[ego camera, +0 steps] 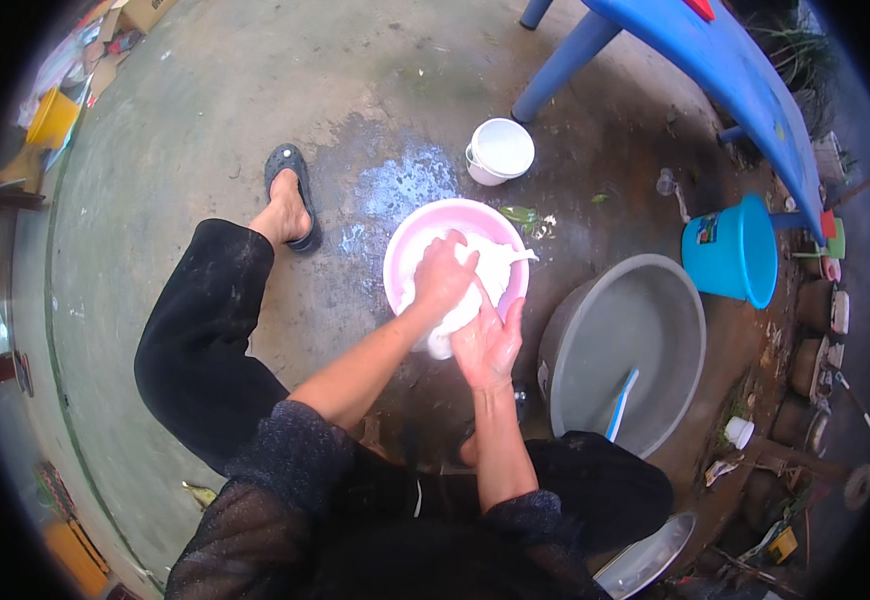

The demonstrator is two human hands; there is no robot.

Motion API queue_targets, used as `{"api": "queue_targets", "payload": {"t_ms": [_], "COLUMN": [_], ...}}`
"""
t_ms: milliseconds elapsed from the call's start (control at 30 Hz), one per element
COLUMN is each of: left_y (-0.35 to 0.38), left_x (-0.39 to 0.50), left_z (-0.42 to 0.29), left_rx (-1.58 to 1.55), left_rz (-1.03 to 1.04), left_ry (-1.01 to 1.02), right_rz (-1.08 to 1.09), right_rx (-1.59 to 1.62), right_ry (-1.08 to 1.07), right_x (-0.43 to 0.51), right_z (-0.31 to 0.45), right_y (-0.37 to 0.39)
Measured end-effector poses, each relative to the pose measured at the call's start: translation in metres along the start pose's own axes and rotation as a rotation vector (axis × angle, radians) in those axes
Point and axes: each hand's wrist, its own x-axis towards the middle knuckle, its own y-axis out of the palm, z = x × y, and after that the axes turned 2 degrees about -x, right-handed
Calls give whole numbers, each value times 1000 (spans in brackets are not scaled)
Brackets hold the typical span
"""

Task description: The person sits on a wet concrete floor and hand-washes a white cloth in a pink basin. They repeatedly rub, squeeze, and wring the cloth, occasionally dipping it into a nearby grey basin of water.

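A pink plastic basin (399,227) on the concrete floor holds a wet white cloth (492,262), overexposed in places; part of it hangs over the basin's near rim and a narrow end lies over the right rim. My left hand (444,276) is on the cloth, its fingers bent over the fabric. Palm up at the basin's near right side, my wet right hand (489,341) has its thumb spread. Its fingers reach toward my left hand against the cloth, and some fingertips are hidden.
A white bucket (502,148) stands beyond the basin. To the right are a large grey tub (694,330) with a blue-and-white brush (621,405) and a turquoise bucket (720,251). A blue plastic table (750,82) is at upper right. A metal lid or bowl (648,559) lies near my leg.
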Motion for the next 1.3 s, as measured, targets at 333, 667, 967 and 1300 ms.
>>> {"api": "queue_targets", "payload": {"t_ms": [333, 667, 967, 1300], "left_y": [-54, -77, -71, -98], "left_x": [-28, -17, 6, 5], "left_z": [7, 16, -34, -56], "left_rx": [-1229, -1248, -1044, -1557], "left_rz": [529, 320, 446, 667], "left_ry": [-959, -818, -691, -1081], "right_rz": [-316, -374, -352, -187], "right_rx": [-666, -708, -1481, -262], "right_ry": [-157, -529, -224, -198], "right_x": [17, 16, 21, 17], "right_z": [15, 62, 65, 112], "right_y": [-13, -15, -47, -35]}}
